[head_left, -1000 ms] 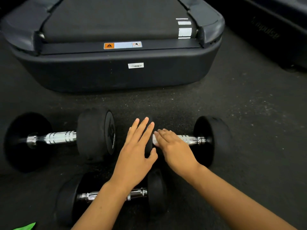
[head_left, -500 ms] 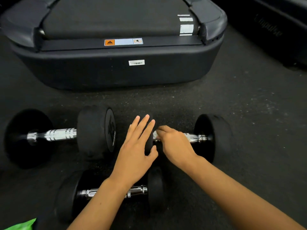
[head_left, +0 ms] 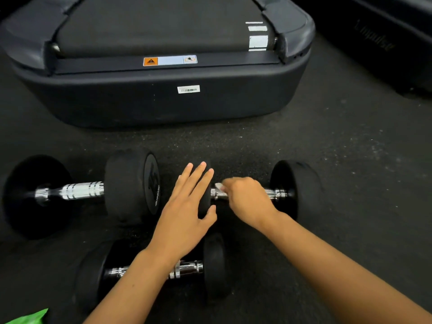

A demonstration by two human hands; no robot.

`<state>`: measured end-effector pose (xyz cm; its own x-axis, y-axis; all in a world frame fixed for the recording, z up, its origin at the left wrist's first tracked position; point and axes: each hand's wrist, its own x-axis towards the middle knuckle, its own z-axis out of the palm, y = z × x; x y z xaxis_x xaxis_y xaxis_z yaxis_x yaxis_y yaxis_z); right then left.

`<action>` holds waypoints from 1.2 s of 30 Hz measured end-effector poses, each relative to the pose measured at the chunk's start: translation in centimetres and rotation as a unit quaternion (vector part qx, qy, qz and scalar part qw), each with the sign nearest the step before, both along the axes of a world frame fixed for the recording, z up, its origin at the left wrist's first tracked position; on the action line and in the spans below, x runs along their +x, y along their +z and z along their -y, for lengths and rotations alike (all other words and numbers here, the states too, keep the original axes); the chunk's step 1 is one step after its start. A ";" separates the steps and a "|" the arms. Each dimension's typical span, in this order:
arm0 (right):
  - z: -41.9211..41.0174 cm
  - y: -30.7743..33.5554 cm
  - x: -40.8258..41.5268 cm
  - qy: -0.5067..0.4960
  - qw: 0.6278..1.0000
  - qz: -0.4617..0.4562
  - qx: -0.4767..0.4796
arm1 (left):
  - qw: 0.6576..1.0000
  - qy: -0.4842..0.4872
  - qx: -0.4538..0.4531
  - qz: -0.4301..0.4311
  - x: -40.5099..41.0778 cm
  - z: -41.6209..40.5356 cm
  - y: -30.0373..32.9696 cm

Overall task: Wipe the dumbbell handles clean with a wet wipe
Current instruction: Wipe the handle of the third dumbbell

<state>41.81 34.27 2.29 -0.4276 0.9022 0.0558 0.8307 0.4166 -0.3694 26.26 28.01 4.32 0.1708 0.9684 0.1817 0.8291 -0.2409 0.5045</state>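
We see the right hand (head_left: 249, 199) a touch further along the chrome handle (head_left: 271, 192) than half a second ago, shifted toward the right-hand weight, with a sliver of white wet wipe (head_left: 219, 185) now peeking out by its fingertips where it was nearly hidden before. Its fingers are curled down over the bar, clamped on the wipe and handle together. The left hand (head_left: 187, 206) has barely budged — fingers straight and slightly spread, palm pressed flat on the inner black head of that right dumbbell (head_left: 297, 188), thumb hooked against the head's near side.

We're down on a dark, speckled rubber floor (head_left: 350, 171). The left dumbbell (head_left: 131, 185) lies in line with the right one, its ridged chrome grip bare. A third, the near dumbbell (head_left: 215, 267), lies just in front, partly under the left forearm. Beyond them all sits the rear end of a black treadmill (head_left: 163, 106), with an orange warning label and a small white barcode sticker on its end. At far right we catch the edge of another dark machine (head_left: 385, 47), its lettering too dim to read.

Containers? Just a scrap of bright green packet (head_left: 28, 318) in the bottom-left corner — we can't tell what it holds.
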 end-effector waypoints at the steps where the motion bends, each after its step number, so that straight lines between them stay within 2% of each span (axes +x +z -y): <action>1: 0.1 0.0 -0.3 0.012 1.000 -0.002 0.000 | 1.000 0.003 -0.001 0.001 0.0 0.0 -0.1; 3: 0.5 -0.3 -0.1 0.034 0.999 -0.014 -0.005 | 1.000 0.005 -0.006 0.002 0.2 0.1 -0.1; 7: -1.6 0.4 -0.3 -0.016 0.997 0.020 -0.079 | 1.000 0.002 -0.003 0.003 0.3 0.1 0.1; 15: -2.6 1.3 -0.3 0.005 0.987 0.007 -0.163 | 1.000 0.002 -0.011 0.010 0.2 -0.1 0.0; 18: -1.8 0.8 -0.4 0.028 0.992 0.026 -0.118 | 1.000 0.002 -0.014 0.023 0.2 -0.1 -0.2; 22: -0.5 -0.1 -0.1 0.033 0.999 0.006 -0.040 | 1.000 -0.003 -0.008 0.027 0.1 -0.2 -0.2; 28: 2.0 -3.1 1.4 0.083 0.984 0.030 0.156 | 0.999 -0.005 -0.005 0.032 0.0 0.0 -0.4; 31: 1.5 -3.2 1.1 0.079 0.980 0.020 0.183 | 0.999 0.000 0.003 0.034 0.0 0.0 -0.4; 36: 2.0 -3.1 1.6 0.124 0.967 0.081 0.206 | 1.000 0.003 -0.001 0.029 0.3 0.1 -0.3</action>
